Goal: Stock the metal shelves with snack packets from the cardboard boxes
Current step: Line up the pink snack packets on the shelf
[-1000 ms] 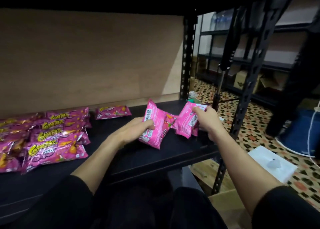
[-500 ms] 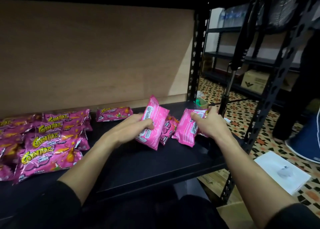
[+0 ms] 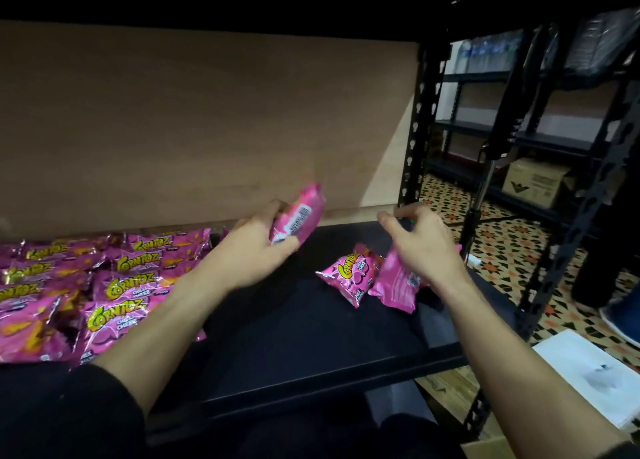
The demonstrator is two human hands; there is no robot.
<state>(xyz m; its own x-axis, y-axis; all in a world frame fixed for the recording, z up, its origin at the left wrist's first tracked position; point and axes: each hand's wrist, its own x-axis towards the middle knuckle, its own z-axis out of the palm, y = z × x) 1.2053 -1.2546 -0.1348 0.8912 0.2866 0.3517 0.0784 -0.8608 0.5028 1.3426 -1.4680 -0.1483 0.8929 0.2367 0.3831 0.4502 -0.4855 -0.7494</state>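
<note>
Our L hand grips one pink packet mid-frame, off the shelf. R hand is loosely curled, holding nothing, over two loose packets center-right. We'd lay it flat, logo up, beside the rows at left.

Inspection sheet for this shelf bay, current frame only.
Surface: black metal shelf, with a wooden back panel behind it.
Job's things: Corntoz packets piled at the left. At the right, a face-up packet lies against a back-up packet.
Clutter: white sheet on the floor.
Grippers: left hand grips a pink packet above the shelf. Right hand, fingers loosely curled, hovers over the back-up packet, no grip seen.
Cables: nothing seen.
Surroundings: patterned tile floor; black shelving beyond, with a cardboard box on it.
</note>
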